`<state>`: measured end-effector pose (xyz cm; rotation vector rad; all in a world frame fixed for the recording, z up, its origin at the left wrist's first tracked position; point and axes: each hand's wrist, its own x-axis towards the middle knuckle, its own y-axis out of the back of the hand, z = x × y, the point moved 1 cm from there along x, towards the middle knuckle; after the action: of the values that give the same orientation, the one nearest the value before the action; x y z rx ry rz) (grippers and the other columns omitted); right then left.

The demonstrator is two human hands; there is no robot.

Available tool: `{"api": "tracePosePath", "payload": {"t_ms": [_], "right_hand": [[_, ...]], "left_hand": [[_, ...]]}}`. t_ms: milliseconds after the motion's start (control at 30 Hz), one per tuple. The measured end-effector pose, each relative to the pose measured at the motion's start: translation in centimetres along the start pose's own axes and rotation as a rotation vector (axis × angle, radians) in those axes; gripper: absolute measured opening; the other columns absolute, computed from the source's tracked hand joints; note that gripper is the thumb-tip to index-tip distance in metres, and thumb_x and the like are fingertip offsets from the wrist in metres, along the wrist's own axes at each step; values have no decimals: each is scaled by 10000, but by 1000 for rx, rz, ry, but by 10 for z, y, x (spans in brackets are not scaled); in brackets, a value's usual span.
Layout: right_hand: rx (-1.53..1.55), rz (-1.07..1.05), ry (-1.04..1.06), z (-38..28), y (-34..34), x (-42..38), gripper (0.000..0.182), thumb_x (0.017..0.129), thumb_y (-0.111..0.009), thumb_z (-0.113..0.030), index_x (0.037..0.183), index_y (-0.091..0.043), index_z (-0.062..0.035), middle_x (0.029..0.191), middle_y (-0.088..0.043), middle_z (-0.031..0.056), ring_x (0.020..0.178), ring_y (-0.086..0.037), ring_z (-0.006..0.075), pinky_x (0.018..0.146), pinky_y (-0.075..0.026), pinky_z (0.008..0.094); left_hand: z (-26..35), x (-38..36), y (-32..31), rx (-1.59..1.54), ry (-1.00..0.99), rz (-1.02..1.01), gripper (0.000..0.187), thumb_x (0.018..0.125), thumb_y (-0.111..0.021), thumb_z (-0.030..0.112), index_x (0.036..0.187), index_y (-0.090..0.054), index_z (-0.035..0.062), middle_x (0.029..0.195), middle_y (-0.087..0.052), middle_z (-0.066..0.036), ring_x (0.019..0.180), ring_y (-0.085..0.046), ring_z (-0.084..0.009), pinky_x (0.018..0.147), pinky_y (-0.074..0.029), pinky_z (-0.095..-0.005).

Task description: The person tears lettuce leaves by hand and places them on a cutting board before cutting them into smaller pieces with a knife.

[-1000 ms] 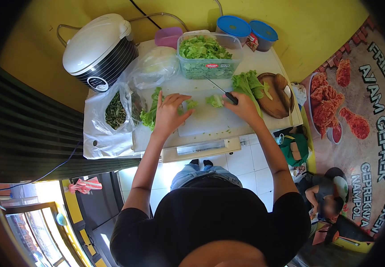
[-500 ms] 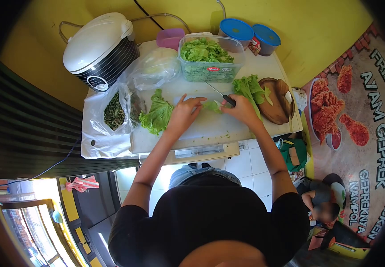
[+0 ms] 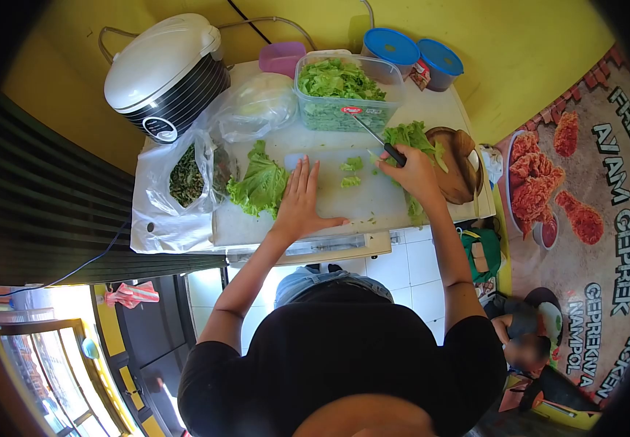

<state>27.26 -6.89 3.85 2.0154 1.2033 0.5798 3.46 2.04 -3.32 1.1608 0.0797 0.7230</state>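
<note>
At board's (image 3: 331, 191) left edge, left hand (image 3: 301, 202); bare patch (image 3: 370, 202) toward right hand (image 3: 414, 175).

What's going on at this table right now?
A person is handling lettuce with both hands. The right hand grips a black-handled knife, its blade pointing towards a clear tub filled with cut greens. The left hand is open, fingers extended, beside a large lettuce leaf. Small lettuce pieces lie on the white board between the hands, and more leaves lie near the right hand.
</note>
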Motion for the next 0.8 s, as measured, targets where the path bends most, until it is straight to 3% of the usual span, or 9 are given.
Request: {"api": "tracePosePath", "payload": {"t_ms": [67,133,167,233,467,567,633,800], "right_hand": [[13,1,9,0,-3,0,304,755,-735,-358,900,-703,-93,578,-521,73,540,-529,214,535,-401,350],[106,10,71,1,-8,1,305,753,-775,-310,890,-683,-54,551,-420,2,506,-381,102,476,-310,289],[105,11,72,0,-8,0,305,753,-775,-310,890,-683,-54,551,-420,2,506,-381,102,476,-310,289],[82,-7,51,-3,-7,-2,300,754,-750,-357,876,-703,-87,553,-469,52,511,-469,176,518,-374,329],[156,3,60,-4,-17,-9,310,751,-772,-353,878,-699,-80,551,-416,16,508,-415,134,499,-341,304],[165,14,57,-6,-16,-10,313,750,-772,-358,880,-698,-83,549,-414,12,506,-412,130,492,-332,302],[180,44,28,-6,-11,-11,307,752,-772,-355,882,-699,-87,549,-414,7,500,-407,126,488,-328,298],[202,95,2,4,-1,-12,293,751,-776,-346,874,-698,-92,541,-414,-8,497,-403,106,482,-323,290]], "left_hand": [[-4,-3,-6,35,-6,13,1294,609,-769,657,1483,-138,-60,1521,-161,-319,1438,-163,-425,1164,-186,-496],[-2,-3,-1,15,33,-9,1288,620,-760,658,1484,-131,-62,1525,-167,-311,1436,-169,-427,1165,-183,-491],[-3,-4,0,16,32,-8,1288,620,-760,658,1484,-131,-62,1525,-167,-311,1436,-169,-427,1165,-183,-491],[-7,-7,2,23,37,9,1296,618,-766,651,1487,-119,-59,1527,-164,-309,1440,-165,-417,1167,-180,-491],[-13,-10,14,0,37,-4,1304,604,-774,653,1497,-114,-32,1530,-170,-299,1438,-176,-414,1172,-179,-481],[-9,-6,21,-57,52,-42,1152,669,-761,606,1481,-222,-8,1521,-217,-281,1432,-200,-403,1171,-181,-488],[-12,3,19,-110,18,-39,940,731,-772,467,1429,-352,-1,1493,-299,-250,1395,-292,-387,1149,-255,-470],[-13,35,16,-309,25,-85,778,740,-788,283,1379,-438,12,1390,-430,-217,1286,-430,-367,1068,-378,-410]]}}
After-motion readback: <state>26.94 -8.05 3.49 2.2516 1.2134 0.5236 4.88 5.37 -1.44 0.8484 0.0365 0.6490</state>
